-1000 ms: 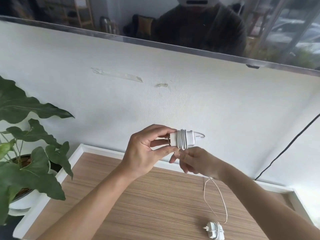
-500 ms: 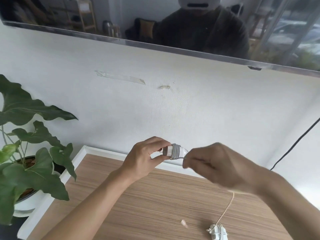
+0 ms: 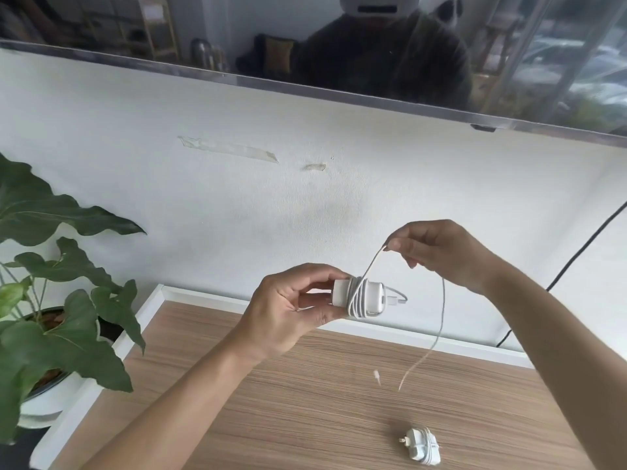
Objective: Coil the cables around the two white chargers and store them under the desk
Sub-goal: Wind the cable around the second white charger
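now | left hand [image 3: 285,317] pinches wrapped charger [image 3: 359,297] | right hand [image 3: 437,252] pinches its cable [image 3: 441,310] raised

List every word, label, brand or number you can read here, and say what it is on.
None can be read.
Held charger: plain white, no print visible.
Charger on the desk: too small and blurred to tell.
Wall: only tape remnants, no writing.
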